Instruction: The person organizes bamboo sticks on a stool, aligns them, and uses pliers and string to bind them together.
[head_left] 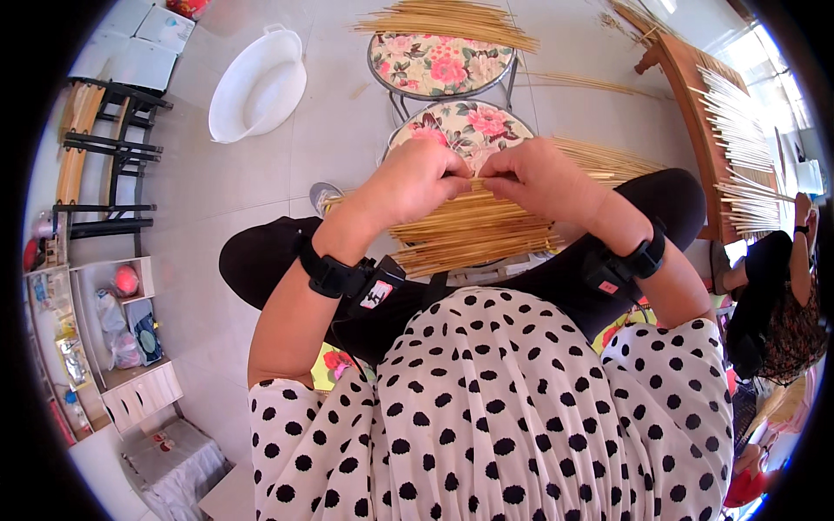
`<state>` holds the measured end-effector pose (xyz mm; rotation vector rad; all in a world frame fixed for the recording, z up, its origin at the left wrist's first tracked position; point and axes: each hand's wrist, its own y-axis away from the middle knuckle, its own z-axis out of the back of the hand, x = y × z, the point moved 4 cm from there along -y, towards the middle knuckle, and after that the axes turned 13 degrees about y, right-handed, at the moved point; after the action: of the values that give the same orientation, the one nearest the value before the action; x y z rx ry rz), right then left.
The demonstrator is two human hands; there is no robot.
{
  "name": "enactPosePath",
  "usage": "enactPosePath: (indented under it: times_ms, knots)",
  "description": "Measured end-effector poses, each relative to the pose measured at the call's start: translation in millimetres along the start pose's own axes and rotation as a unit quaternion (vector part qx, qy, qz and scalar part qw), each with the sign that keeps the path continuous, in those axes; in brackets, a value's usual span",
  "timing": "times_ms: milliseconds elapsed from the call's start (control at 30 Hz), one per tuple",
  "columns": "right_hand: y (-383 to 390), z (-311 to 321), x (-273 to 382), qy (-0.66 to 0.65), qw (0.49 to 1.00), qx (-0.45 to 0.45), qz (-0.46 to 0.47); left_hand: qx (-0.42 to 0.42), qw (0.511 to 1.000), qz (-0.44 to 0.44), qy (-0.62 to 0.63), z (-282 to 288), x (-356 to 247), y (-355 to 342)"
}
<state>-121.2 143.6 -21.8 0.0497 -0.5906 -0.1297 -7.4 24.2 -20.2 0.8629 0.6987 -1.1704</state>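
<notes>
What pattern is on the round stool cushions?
Pink flowers with green leaves on cream, clearest in the head view on the far stool cushion.

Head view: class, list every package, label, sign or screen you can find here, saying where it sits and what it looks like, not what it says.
Label: on the black pouch by the left wrist; small white patch, red and dark marks.
Label: on the black strap near the right wrist; tiny red tag.
Packets: on the white shelf unit at far left; flat, shiny, yellowish.
Screens, signs: none seen.
</notes>
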Motion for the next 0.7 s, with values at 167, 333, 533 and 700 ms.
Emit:
enactPosePath:
  times_ms: [167,333,533,700]
  knots:
    - [-8,-15,-9,0.036,0.999,-0.024,0.005,0.004,1.0,0.01,0.001,-3,16,-5]
    - [-20,-24,-34,0.079,0.995,-0.059,0.011,-0.069,0.997,0.018,-0.019,33,18,-15]
    - [-20,26,-77,-0.02,0.986,-0.121,-0.116,-0.346,0.936,0.027,-0.054,165,36,-3]
    - [-20,42,-97,-0.226,0.939,-0.197,-0.166,-0.237,0.958,0.102,-0.126,142,100,-41]
